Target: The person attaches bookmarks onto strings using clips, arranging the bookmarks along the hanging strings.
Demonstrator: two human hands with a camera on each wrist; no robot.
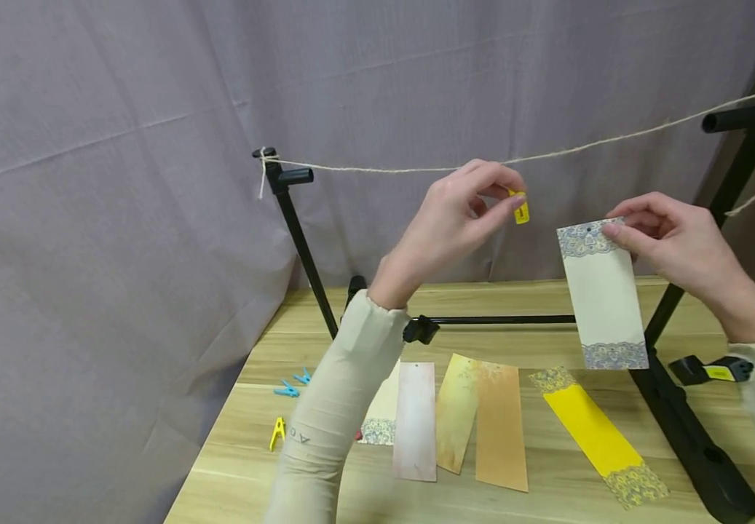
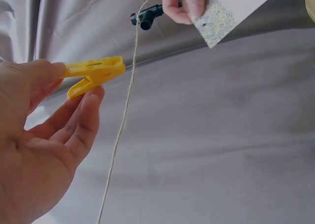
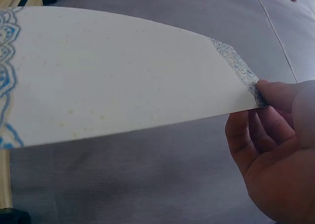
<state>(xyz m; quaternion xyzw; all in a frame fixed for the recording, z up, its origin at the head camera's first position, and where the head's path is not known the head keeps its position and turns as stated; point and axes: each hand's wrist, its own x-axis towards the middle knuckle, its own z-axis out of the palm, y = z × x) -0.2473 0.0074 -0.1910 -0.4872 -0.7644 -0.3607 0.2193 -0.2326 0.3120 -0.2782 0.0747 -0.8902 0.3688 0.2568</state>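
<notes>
Your left grip (image 1: 459, 207) is pinching a clip (image 1: 522, 211), your right grip (image 1: 685, 240) a card (image 1: 606, 298), apparently readying to hang, needing card against string (image 1: 377, 171).

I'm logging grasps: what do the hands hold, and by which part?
Left hand: yellow clothespin, by its handles. Right hand: cream card, by its patterned top corner.

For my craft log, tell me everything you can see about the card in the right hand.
The card is a long cream rectangle, apparently thin cardstock, with blue-and-yellow lacy bands across both ends, a small hole near the top edge and tiny yellowish specks. The right hand pinches it near an upper corner; nothing else visibly touches it. It hangs slightly tilted, below the string and apart from it.
</notes>
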